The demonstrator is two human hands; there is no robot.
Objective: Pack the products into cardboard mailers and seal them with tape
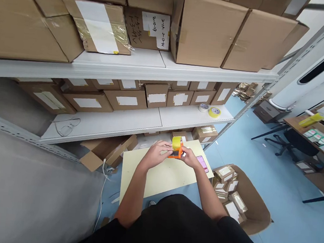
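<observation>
Over a small pale yellow table (156,180), an orange tape dispenser (180,152) carrying a roll of yellow tape (176,142) is held between both hands. My right hand (189,157) is closed around its right side. On the other side, my left hand (158,154) has its fingers bent together against the dispenser's lower left part; whether they pinch the tape's loose end is too small to tell. A phone with a lit pinkish screen (202,164) lies on the table by my right wrist.
Ahead stands a shelf rack (144,72) with many labelled cardboard boxes and two tape rolls (214,112). An open carton (107,150) lies left of the table, near a white cable (102,192). At right, a large carton (259,201) holds several small parcels.
</observation>
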